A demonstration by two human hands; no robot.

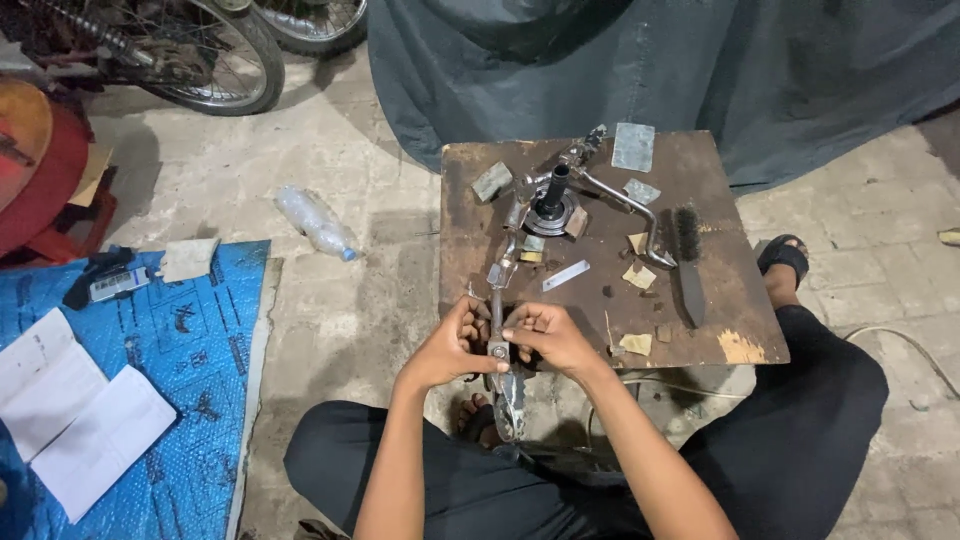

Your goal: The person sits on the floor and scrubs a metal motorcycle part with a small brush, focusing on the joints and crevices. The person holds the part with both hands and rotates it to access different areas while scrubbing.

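The metal rod point(497, 325) between the fingers is shiny grey. Past the fingers, the table point(720, 290) is dark brown. The mat point(190, 400) is blue.

Floor point(340, 330): pale concrete slabs, stained, visible joints. Low wooden table point(700, 160), dark and worn top, chipped at the near right corner, stands on the floor at centre. Dark grey tarp point(700, 60) hangs behind the table and spreads onto the floor. Blue mat point(190, 400) at lower left, with white papers point(70, 410) lying on it. Clear plastic bottle point(315, 222) lies on its side between mat and table. Spoked wheel point(225, 60) at upper left; second wheel point(315, 25) just beside it. Red round object point(40, 170) at left edge. Light even, soft shadows.
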